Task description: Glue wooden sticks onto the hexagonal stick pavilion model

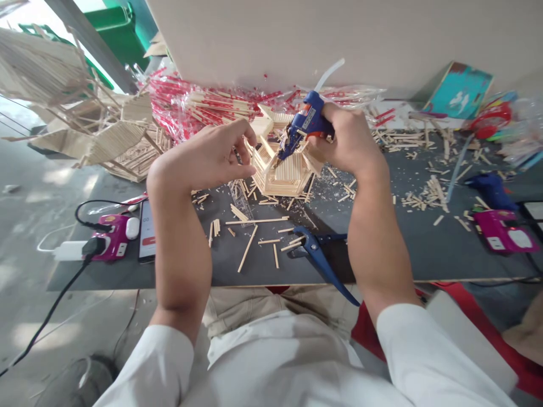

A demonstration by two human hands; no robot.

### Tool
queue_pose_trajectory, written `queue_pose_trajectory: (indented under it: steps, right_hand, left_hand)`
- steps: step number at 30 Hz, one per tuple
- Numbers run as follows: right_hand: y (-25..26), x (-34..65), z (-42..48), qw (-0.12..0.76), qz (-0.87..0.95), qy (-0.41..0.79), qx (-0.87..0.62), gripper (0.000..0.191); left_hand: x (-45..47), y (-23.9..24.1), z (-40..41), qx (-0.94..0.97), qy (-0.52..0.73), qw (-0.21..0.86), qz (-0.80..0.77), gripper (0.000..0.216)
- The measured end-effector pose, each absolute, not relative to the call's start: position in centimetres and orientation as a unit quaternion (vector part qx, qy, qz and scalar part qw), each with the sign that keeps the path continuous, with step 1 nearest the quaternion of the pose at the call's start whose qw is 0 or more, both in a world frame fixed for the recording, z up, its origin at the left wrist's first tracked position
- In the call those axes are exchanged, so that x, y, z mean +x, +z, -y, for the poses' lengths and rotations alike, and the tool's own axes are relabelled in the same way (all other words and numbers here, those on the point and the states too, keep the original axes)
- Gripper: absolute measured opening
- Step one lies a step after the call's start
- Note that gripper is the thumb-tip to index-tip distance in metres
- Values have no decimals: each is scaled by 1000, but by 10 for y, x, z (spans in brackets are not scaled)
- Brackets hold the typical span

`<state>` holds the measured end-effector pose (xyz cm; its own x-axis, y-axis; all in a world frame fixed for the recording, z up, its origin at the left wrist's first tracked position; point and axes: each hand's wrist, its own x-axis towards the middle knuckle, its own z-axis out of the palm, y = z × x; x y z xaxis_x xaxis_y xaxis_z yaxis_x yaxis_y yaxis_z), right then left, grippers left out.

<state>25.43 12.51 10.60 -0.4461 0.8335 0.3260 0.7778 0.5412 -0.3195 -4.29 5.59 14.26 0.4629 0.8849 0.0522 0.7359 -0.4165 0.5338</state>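
Observation:
My right hand [345,141] is closed around a blue hot glue gun [303,125], its nozzle pointing down-left into a small hexagonal model of wooden sticks [280,169] on the dark board [424,254]. My left hand [212,155] hovers at the model's left side, fingers curled and pinched together by its upper edge; what they pinch is too small to name. Loose cut sticks [254,234] lie in front of the model.
Blue cutters [320,257] lie near the front edge. Left: a pink power strip [112,237] and a phone [147,232]. Behind: red-wrapped stick packs [190,104] and larger stick models [85,124]. Right: another glue gun [492,189] and pink strip [503,232].

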Motion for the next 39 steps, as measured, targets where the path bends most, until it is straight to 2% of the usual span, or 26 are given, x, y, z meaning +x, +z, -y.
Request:
queue_pose_trajectory:
  steps: [6,21,39]
  right_hand:
    - [107,254,-126,249,846,40,-470,22]
    - [105,254,-126,260,841,32,-474,24]
    - [101,257,-129,287,827,34,-483,21]
  left_hand:
    - [-40,145,-53,823,173,231,-489,41]
    - [-50,151,-44,806,206,236,-502,39]
    - [-49,147,-47,822,154,217,-504,45]
